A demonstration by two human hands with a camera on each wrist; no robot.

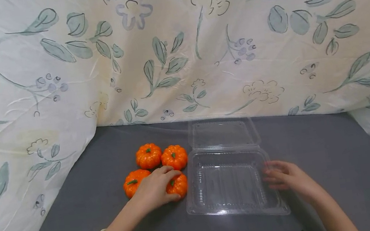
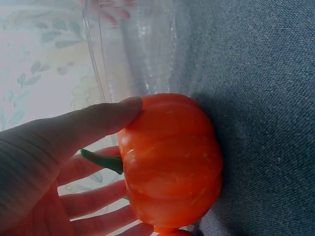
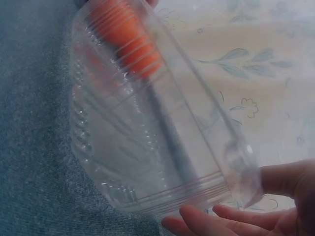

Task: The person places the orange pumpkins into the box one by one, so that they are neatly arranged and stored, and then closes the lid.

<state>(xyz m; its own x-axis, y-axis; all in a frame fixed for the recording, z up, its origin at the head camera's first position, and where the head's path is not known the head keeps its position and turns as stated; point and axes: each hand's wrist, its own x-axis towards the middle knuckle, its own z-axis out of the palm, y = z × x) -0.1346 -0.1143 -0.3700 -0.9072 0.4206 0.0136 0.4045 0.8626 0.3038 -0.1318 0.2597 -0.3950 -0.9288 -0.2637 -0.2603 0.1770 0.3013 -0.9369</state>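
Observation:
My left hand (image 1: pixel 153 189) holds a small orange pumpkin (image 1: pixel 178 187) with a green stem. In the left wrist view, the thumb lies on one side of that pumpkin (image 2: pixel 172 160) and the fingers reach round the other. Beside it, a clear plastic clamshell box (image 1: pixel 231 187) lies with its lid folded back. My right hand (image 1: pixel 293 179) is at the box's right edge, blurred in the head view. In the right wrist view, its nearly straight fingers (image 3: pixel 206 223) are along the outside of the box wall, and the thumb is by the rim.
Three more small pumpkins sit around the left hand: one at the back left (image 1: pixel 148 157), one at the back right (image 1: pixel 175 156) and one to its left (image 1: pixel 133 181). The box lid (image 1: pixel 223 134) lies toward a floral curtain (image 1: pixel 177 54). A dark grey cloth (image 1: pixel 322 144) covers the table.

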